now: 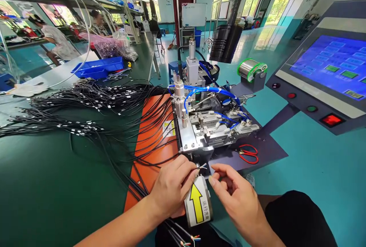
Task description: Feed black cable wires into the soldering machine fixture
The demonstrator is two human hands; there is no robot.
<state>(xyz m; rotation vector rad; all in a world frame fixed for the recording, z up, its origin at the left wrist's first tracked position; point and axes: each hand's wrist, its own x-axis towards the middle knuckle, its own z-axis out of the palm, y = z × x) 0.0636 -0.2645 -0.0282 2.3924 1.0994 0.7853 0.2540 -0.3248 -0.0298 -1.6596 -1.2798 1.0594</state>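
My left hand [177, 180] pinches a black cable close to its stripped end, where thin wires [203, 166] stick out to the right. It is just above a round machine part with a yellow arrow label [196, 203]. To the right, my right hand [237, 189] is held with fingers curled and thumb and forefinger apart, nothing visible between them and not touching the wires. Directly ahead stands the metal soldering machine [211, 125] with blue air hoses. Below my left wrist hang more black cables with coloured bare wire ends [188, 239].
Bundles of black cables [94, 98] lie on the green bench and across an orange plate [154, 125]. Red-handled scissors [248, 154] rest right of the machine. A solder spool [251, 70] and a control screen [328, 63] stand right. A blue tray [98, 66] sits behind; people work far left.
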